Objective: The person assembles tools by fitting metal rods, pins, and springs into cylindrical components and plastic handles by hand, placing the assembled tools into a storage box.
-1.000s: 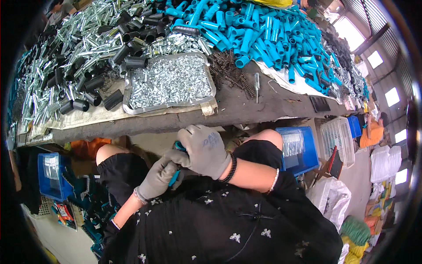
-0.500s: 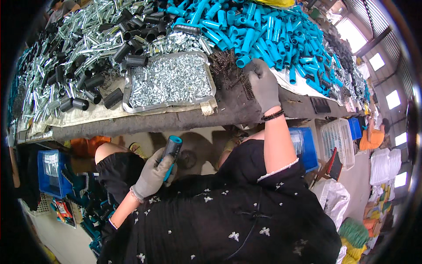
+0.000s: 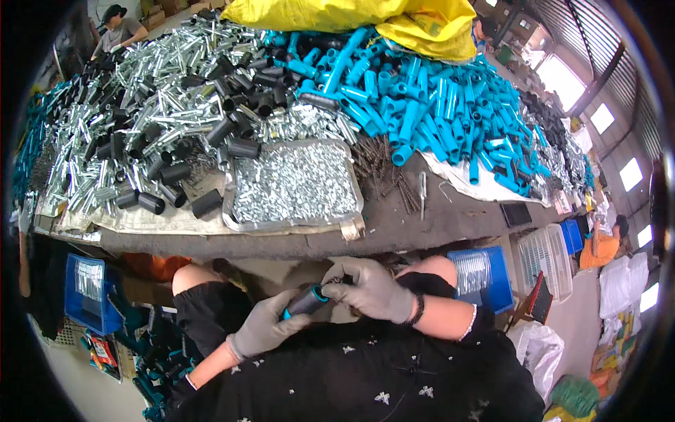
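Observation:
My gloved left hand (image 3: 268, 326) is wrapped round a black tubular handle (image 3: 307, 301) with teal ends, held tilted over my lap. At its upper right end, my gloved right hand (image 3: 374, 290) pinches a small dark coil spring (image 3: 340, 280), whose lower part is hidden by the fingers and the handle's mouth. On the bench beyond lies a heap of dark springs (image 3: 383, 169), between a metal tray (image 3: 295, 225) of small silver pieces and a pile of teal tubes (image 3: 429, 105).
Silver tubes (image 3: 140, 91) and black sleeves (image 3: 207, 203) cover the bench's left side. A screwdriver (image 3: 422, 191) lies near the springs. Yellow sacking (image 3: 429, 28) tops the teal pile. Blue crates (image 3: 496, 281) and a white basket (image 3: 545, 264) stand below at right. Other people are farther off.
My right hand has come back from the spring heap to the handle, with a spring in its fingers. My left hand has moved slightly right and down, tilting the handle. The view has tipped upward.

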`<state>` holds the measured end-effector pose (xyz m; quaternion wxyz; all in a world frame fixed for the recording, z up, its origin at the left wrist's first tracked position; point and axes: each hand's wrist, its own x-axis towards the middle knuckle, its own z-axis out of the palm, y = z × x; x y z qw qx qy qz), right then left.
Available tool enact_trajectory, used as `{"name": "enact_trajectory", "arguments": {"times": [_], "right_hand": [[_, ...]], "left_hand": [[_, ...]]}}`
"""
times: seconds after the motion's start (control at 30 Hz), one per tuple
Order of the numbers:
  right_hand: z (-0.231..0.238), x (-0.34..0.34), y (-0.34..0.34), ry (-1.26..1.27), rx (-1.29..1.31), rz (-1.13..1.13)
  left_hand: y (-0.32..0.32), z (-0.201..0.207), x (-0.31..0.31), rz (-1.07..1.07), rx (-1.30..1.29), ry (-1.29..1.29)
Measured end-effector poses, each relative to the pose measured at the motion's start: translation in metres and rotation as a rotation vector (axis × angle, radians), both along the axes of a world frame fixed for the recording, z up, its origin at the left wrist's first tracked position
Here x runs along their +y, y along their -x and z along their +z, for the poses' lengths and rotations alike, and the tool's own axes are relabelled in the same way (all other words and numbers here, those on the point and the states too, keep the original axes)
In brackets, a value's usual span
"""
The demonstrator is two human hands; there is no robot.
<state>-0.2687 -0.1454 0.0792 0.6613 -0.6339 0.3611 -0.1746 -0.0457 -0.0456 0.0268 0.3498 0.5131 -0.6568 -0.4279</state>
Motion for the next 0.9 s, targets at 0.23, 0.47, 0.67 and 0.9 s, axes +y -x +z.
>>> {"name": "enact_trajectory", "arguments": {"times": [0.23,0.47,0.67,0.9], "right_hand": [[0.023,-0.067,-0.043,0.460,0.197,0.350],[0.084,-0.325,-0.073,1.429,0.504,-0.421],[0.063,-0.329,-0.159,1.394,1.016,0.032],[0.064,-0.287,-0.125,1.221,0.506,-0.316]], "left_hand": [[-0.024,-0.028,-0.003,0.209,-0.034,0.158],[-0.041,-0.084,-0.011,0.145,0.125,-0.079],[-0.045,-0.085,-0.026,0.100,0.164,-0.125],[-0.045,-0.103,-0.023,0.107,0.063,-0.029]]}}
